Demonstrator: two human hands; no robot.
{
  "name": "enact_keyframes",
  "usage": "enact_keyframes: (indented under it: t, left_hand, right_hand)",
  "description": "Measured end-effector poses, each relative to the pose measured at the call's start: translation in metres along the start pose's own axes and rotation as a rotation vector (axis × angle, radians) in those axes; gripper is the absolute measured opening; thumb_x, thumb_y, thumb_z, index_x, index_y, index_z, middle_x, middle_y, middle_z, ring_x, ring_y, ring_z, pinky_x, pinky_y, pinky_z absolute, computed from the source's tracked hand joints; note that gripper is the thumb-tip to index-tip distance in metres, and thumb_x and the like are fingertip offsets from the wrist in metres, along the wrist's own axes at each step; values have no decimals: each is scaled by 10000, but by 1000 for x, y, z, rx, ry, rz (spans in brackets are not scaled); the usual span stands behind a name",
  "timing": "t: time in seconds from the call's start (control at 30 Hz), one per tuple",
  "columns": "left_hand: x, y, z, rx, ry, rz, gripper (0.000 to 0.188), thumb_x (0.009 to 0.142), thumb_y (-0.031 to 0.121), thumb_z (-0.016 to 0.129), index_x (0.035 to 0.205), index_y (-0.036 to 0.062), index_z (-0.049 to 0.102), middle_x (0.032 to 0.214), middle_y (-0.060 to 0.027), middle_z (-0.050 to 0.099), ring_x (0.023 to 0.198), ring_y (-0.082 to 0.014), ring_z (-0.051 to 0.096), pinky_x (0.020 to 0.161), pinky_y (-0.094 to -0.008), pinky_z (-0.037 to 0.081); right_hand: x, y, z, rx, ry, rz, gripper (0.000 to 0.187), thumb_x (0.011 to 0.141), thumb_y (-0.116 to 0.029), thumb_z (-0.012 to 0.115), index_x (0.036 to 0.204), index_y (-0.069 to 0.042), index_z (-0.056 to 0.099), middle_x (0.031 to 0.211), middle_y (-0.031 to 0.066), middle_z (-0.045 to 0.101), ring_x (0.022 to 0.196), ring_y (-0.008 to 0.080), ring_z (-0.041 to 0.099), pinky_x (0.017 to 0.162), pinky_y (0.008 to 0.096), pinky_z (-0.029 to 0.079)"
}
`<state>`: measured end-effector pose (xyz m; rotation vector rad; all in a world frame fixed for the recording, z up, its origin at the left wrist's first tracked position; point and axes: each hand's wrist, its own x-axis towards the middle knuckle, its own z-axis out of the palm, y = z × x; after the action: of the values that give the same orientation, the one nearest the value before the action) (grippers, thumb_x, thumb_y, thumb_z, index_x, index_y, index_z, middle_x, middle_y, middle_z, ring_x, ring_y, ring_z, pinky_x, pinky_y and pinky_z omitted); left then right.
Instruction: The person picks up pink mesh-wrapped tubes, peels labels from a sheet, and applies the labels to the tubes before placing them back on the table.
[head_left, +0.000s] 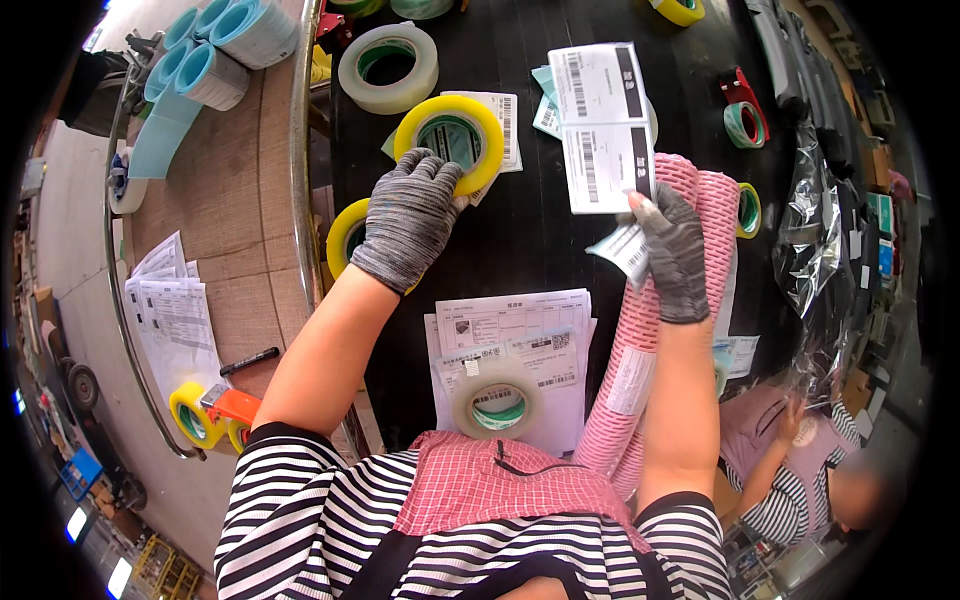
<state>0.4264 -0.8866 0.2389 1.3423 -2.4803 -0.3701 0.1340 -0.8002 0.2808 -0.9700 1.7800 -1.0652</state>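
Observation:
My left hand (pixel 408 215), in a grey knit glove, rests its fingertips on the lower edge of a yellow tape roll (pixel 452 138) lying flat on the black table (pixel 520 240); whether it grips the roll I cannot tell. My right hand (pixel 672 250), gloved too, pinches a strip of white printed labels (pixel 603 125) that stands up over the table. Below it a pink foam-net sleeve (pixel 640 370) runs along my right forearm. A second yellow roll (pixel 345 235) lies half under my left wrist.
A clear tape roll (pixel 388 66) lies farther back; a pale roll (pixel 497 403) sits on printed sheets (pixel 510 335) close to me. Blue label rolls (pixel 215 50) and papers (pixel 170 310) lie on the brown cart at left. A tape dispenser (pixel 215 412), another person (pixel 800 470) lower right.

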Motion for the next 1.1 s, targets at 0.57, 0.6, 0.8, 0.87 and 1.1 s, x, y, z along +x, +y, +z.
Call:
enact_keyframes:
  t: [0.57,0.6,0.8,0.87,1.1]
  left_hand:
    - [-74,38,-81,-1451,-212,-566,295,817,232,816,983,19,697,818,-51,700,650,-79,605,594,-184,480]
    - [-82,43,-83,-1462,-214,-575,295,816,233,817,982,21,696,814,-49,698,645,-77,602,590,-183,477]
    - [-118,62,-80,-1531,-259,-598,288,823,244,811,967,24,693,785,-34,682,619,-73,588,561,-177,451]
    - [-125,67,-79,-1539,-268,-578,277,846,239,789,981,22,683,783,-31,674,625,-78,596,560,-178,454]
    - [-144,86,-79,-1577,-223,-549,225,875,229,756,932,24,682,774,-39,674,639,-84,591,572,-194,435]
  right_hand:
    - [-126,-40,-50,46,-328,220,167,842,-180,734,914,-32,706,778,-12,653,722,77,592,686,237,484]
    - [-132,-41,-51,79,-306,212,170,845,-185,733,915,-33,707,780,-14,652,726,75,590,691,238,482]
    - [-159,-34,-62,59,-190,105,171,856,-207,722,869,-40,688,791,-19,649,727,66,567,700,247,465]
    - [-170,-36,-63,116,-188,104,184,862,-228,725,855,-52,673,770,-25,633,719,63,557,693,240,459]
    - [-195,-29,-78,90,-160,68,228,869,-276,736,893,-56,678,778,-25,638,718,66,568,693,233,468]
